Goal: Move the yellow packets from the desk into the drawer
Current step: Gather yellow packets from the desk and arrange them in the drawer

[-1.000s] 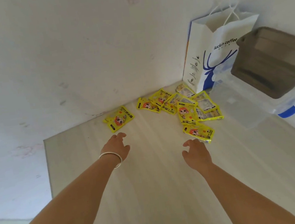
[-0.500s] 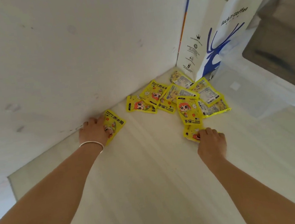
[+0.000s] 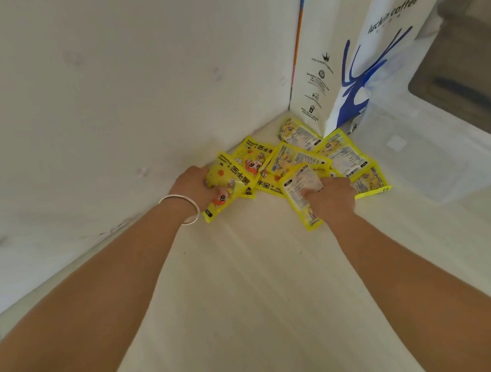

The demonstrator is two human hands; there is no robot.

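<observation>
Left hand (image 3: 193,184): fingers curled round a cartoon-face hand-warmer packet (image 3: 226,188).
Right hand (image 3: 331,197): pinching a label-side-up packet (image 3: 298,192).
Pile (image 3: 303,154): by the luckin coffee bag (image 3: 353,44), on the desk (image 3: 253,295).
Advice: tighten both grips, gather neighbours.
Drawer: unseen.

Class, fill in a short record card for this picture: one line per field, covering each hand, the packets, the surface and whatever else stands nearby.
left hand: grips a yellow packet, cartoon side up; bracelet on the wrist
right hand: grip on a packet showing its printed back
remaining packets: overlapping pile in the desk corner
desk: pale wood, against the wall
paper bag: white, blue deer print, upright behind the pile
drawer: not in view
</observation>
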